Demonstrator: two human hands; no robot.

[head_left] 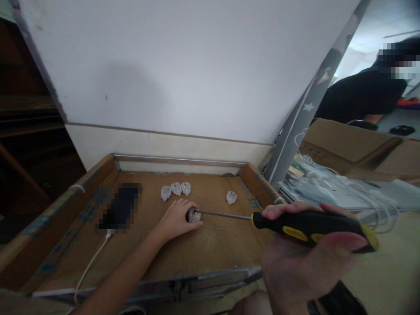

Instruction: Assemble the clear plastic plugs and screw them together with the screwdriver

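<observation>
A small clear plastic plug [194, 215] with metal prongs sits on the cardboard surface, gripped between the thumb and fingers of my left hand [180, 218]. My right hand [305, 258] is wrapped round the black and yellow handle of a screwdriver [311, 227]. Its long metal shaft points left, and the tip meets the plug at my left fingertips. Whether the tip sits in a screw is too small to tell. Behind my left hand, several similar clear plugs [176, 188] stand in a row. Another clear plug [231, 197] lies apart, farther right.
Raised cardboard sides [262, 183] edge the work surface [216, 253]. A dark phone [121, 208] with a white cable [90, 264] lies at left. At right are an open cardboard box [348, 144], plastic bags and cables [315, 183], and a person in a black shirt [361, 94]. A white wall [183, 74] rises behind.
</observation>
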